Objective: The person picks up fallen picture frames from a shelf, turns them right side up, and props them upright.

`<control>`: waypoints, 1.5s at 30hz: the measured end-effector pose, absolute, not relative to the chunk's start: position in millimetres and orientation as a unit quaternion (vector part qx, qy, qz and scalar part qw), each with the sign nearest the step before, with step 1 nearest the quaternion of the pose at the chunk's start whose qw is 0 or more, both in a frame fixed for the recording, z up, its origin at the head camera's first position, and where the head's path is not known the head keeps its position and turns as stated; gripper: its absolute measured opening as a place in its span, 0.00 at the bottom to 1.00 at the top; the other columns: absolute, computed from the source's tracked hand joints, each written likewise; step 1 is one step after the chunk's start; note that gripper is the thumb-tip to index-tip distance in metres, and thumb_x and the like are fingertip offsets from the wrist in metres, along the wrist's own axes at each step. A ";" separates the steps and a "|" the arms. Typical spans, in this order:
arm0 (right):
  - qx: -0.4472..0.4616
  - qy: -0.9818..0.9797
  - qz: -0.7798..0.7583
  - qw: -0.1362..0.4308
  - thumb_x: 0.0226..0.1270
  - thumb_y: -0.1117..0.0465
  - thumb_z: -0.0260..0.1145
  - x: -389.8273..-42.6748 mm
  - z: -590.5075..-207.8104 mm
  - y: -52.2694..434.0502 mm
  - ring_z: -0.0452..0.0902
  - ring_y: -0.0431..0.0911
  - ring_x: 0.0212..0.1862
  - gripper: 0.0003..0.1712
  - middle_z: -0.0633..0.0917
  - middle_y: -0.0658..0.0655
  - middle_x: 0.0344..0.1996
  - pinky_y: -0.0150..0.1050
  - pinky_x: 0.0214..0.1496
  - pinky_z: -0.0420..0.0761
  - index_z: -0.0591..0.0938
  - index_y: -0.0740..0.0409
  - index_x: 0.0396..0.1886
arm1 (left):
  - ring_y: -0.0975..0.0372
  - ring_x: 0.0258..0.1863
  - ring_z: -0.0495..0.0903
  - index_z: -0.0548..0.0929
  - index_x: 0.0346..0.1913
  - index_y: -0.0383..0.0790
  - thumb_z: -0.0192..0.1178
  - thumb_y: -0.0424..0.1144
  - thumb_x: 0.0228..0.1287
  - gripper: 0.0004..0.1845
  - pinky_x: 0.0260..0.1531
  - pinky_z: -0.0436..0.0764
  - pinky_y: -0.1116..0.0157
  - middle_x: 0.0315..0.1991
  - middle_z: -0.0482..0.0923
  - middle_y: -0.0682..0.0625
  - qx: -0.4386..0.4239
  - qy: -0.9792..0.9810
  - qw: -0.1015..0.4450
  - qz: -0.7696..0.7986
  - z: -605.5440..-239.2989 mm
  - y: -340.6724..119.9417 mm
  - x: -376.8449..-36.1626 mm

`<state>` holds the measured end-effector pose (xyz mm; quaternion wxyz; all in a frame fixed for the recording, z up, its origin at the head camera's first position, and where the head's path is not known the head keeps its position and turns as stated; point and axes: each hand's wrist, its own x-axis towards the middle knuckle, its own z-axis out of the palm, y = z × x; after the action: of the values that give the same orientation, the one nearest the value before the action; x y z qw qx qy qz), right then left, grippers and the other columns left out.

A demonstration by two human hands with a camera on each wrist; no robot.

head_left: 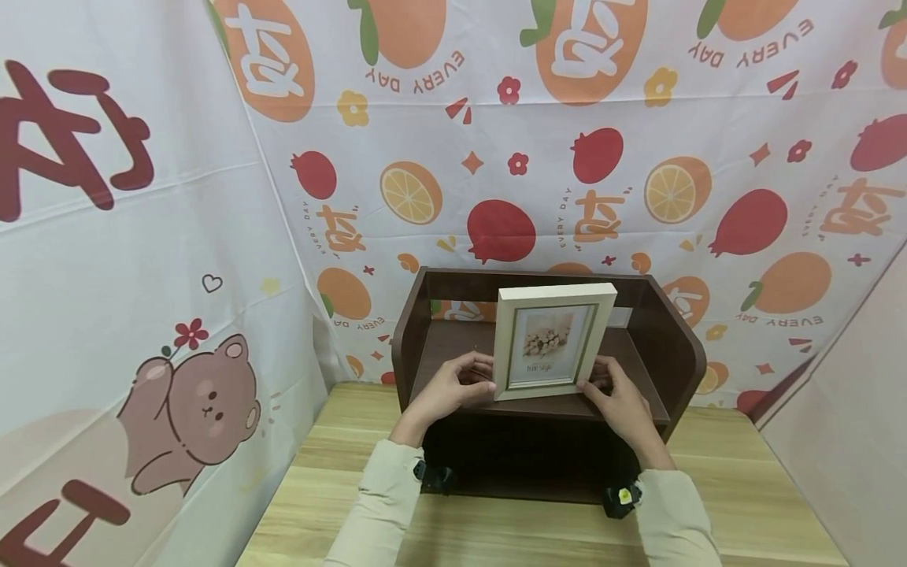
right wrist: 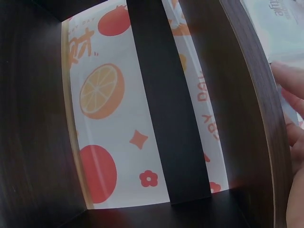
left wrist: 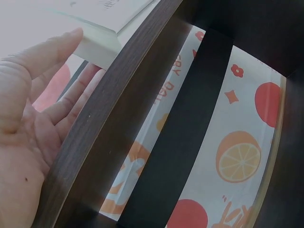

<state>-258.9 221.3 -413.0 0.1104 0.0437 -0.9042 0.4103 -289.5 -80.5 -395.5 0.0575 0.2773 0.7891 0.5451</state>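
On every side a printed cloth backdrop (head_left: 142,197) is hanging, white with oranges, pomegranates, flowers and a brown bear, closing off the room behind and to the left.

Item: wooden surface (head_left: 340,488), pale grain, bearing the shelf unit.

Item: dark brown shelf unit (head_left: 680,346), open-backed, with raised side walls, standing on the surface against the backdrop. The wrist views are showing the cloth pattern through its open back.

Item: picture frame (head_left: 553,340), cream border, floral print inside, standing upright on the upper shelf board near its front edge and leaning slightly.

Item: left hand (head_left: 453,387), touching the frame's lower left edge. The left wrist view is showing the fingers (left wrist: 52,52) nearly straight, the thumb lying along the frame's corner, not curled round it.

Item: right hand (head_left: 618,398), resting at the frame's lower right corner with fingers lightly bent against it; whether it is truly pinching the frame is not clear, and the right wrist view is showing only fingertips (right wrist: 289,85) beside the shelf edge.

Risk, as a judgement: the frame is sitting close to the board's front lip with only light contact, so an uneven nudge could be tipping it forward off the shelf onto the surface
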 end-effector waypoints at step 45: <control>-0.045 -0.943 0.281 0.174 0.68 0.43 0.60 -267.3 -412.5 198.8 0.75 0.45 0.29 0.19 0.82 0.54 0.37 0.38 0.28 0.69 0.84 0.50 0.47 | 0.67 0.36 0.79 0.84 0.46 0.55 0.71 0.50 0.54 0.16 0.43 0.75 0.61 0.37 0.82 0.57 0.222 0.864 0.021 0.452 -397.9 -71.8 -285.2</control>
<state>-267.3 198.8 -412.5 0.1735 -0.0451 -0.9428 0.2810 -285.2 -71.8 -397.9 0.0212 0.2222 0.8636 0.4521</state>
